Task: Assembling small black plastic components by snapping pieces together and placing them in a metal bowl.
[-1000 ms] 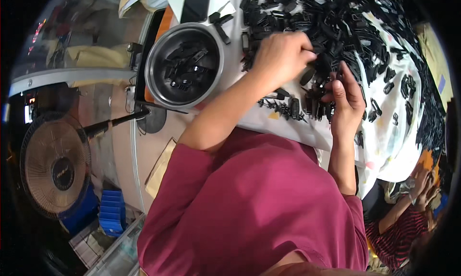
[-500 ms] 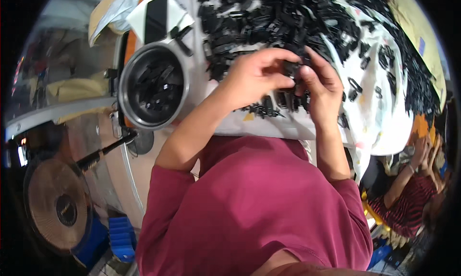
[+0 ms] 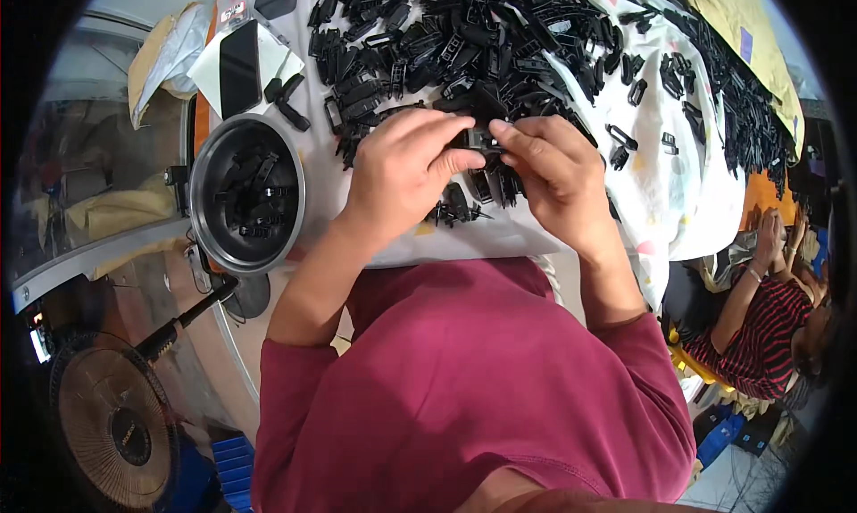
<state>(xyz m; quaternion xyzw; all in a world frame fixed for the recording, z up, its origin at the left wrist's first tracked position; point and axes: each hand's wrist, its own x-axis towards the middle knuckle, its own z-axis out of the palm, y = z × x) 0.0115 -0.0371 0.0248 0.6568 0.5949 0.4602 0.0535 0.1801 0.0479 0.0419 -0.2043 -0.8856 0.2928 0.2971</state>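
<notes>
My left hand (image 3: 406, 169) and my right hand (image 3: 552, 169) meet over a white cloth (image 3: 678, 200) and pinch one small black plastic part (image 3: 478, 140) between their fingertips. A large heap of similar black plastic parts (image 3: 464, 40) covers the cloth just beyond my fingers. A few loose parts (image 3: 460, 211) lie under my palms. To the left stands a round metal bowl (image 3: 203, 165) with several black parts inside.
A dark phone (image 3: 239, 56) lies on white paper at the upper left. A floor fan (image 3: 112, 424) stands at the lower left beside blue crates (image 3: 234, 464). Another person in a striped top (image 3: 768, 325) sits at the right. A yellow cloth (image 3: 741, 22) lies at the far right.
The view has shifted, so hands and bowl sit lower and more central. My hands have come closer together, and both now pinch the same black part.
</notes>
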